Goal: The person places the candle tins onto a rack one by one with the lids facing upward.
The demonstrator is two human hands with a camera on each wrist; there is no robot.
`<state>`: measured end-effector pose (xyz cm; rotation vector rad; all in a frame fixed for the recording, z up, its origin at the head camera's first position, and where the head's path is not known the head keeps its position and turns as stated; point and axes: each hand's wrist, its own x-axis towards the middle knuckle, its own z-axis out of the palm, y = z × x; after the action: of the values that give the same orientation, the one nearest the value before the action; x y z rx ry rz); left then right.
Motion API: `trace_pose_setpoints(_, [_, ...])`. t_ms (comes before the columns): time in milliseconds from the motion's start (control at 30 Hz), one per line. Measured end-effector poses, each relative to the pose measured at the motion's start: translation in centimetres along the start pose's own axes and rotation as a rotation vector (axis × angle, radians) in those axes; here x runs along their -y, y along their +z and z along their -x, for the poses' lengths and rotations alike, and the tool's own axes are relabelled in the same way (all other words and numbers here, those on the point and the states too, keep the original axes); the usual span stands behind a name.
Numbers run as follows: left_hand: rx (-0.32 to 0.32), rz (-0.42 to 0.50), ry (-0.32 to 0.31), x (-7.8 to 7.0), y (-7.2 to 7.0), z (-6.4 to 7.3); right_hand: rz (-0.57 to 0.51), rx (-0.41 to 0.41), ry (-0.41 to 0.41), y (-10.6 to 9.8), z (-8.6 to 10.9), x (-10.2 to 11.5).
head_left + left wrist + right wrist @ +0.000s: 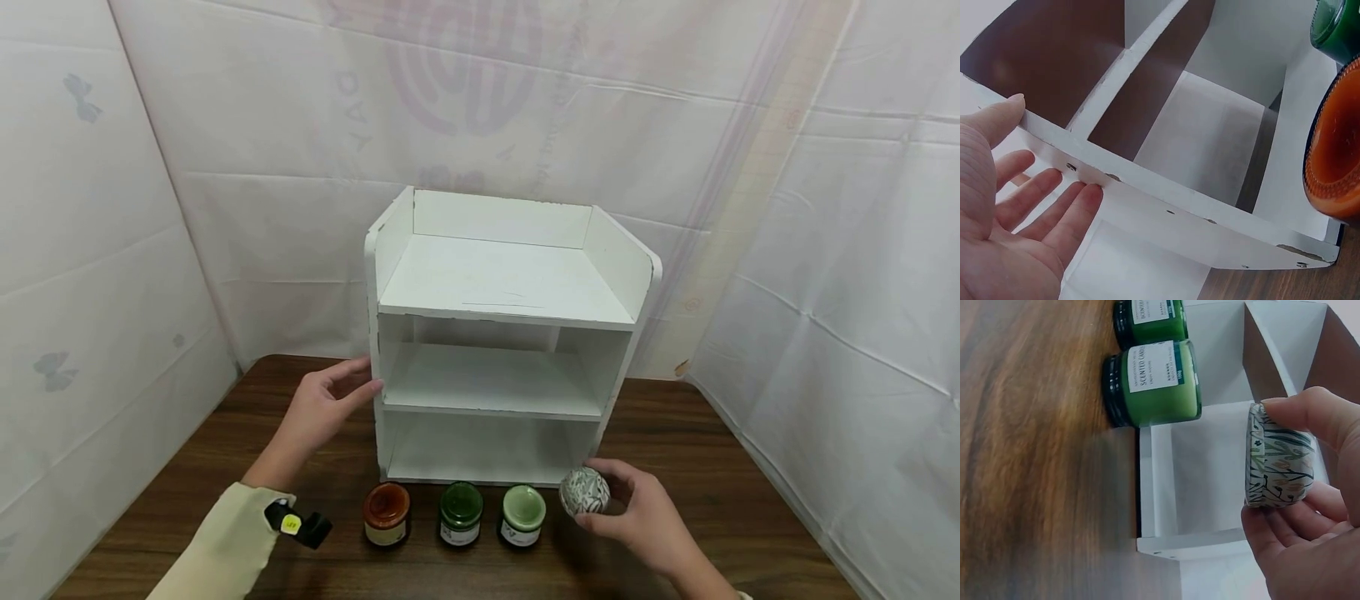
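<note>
A white wooden shelf unit (495, 392) stands upright on a dark wood table. My left hand (322, 408) rests against its left side panel (1166, 212), thumb at the front edge and fairly straight fingers along the outer face. My right hand (637, 517) pinches a small round tin (1282, 459) with a leafy pattern between thumb and fingers, above the table by the unit's front right corner. Left of that tin (584, 492), in a row before the unit, are a light green candle jar (522, 515), a dark green candle jar (461, 513) and an amber jar (387, 513).
White sheets with faint prints (285, 125) hang behind and on both sides of the table (735, 467). The unit has a top tray (502, 275) with raised sides, a middle shelf (487, 379) and a bottom compartment (480, 450). A black strap (307, 525) circles the left wrist.
</note>
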<state>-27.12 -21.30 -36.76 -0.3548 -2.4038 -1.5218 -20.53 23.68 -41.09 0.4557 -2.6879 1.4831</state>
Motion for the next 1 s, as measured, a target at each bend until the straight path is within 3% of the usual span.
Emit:
trace_pose_setpoints(700, [-0.004, -0.017, -0.036, -0.3, 0.1, 0.3, -0.142, -0.078, -0.115, 1.1, -0.5, 1.2])
trace_pose_setpoints(1000, [0.002, -0.029, -0.054, -0.4, 0.0, 0.3, -0.223, -0.073, -0.1, 1.7, -0.8, 1.4])
